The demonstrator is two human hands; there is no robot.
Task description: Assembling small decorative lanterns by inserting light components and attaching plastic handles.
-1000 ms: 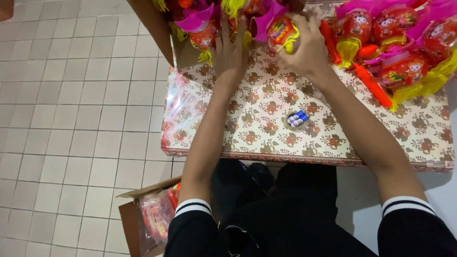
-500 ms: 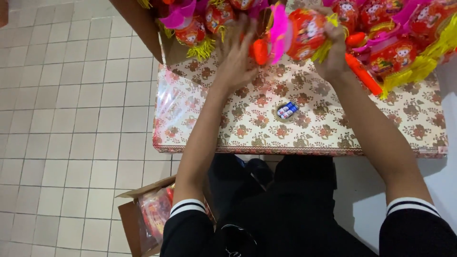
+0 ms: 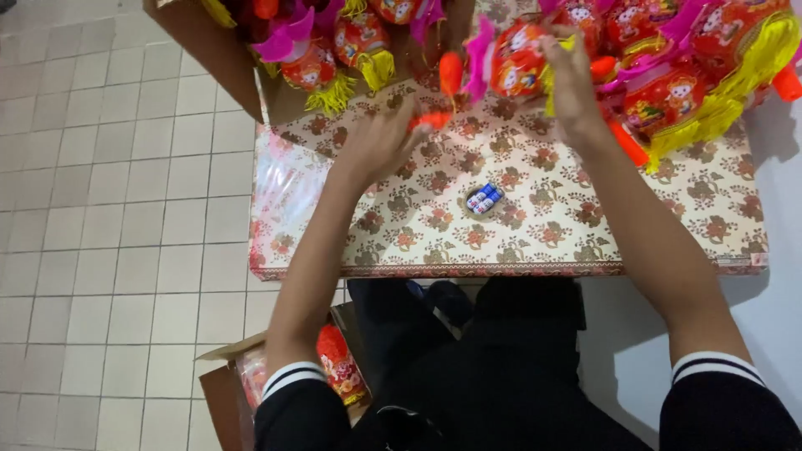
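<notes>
Since the earlier frame the red lantern [image 3: 520, 60] has come clear of the pile — the right hand [image 3: 572, 79] wraps its body, fingers closed around it, above the table's [image 3: 535, 230] far edge. The left hand [image 3: 380, 146] pinches the orange handle [image 3: 443, 96], apparently to steady it. More lanterns [image 3: 685, 75] crowd right; a small blue pack [image 3: 484, 199] lies nearer — a cardboard box [image 3: 225, 392] below.

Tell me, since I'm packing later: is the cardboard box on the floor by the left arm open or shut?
Open: the cardboard box has its flaps up, and red packaged items show inside.
</notes>
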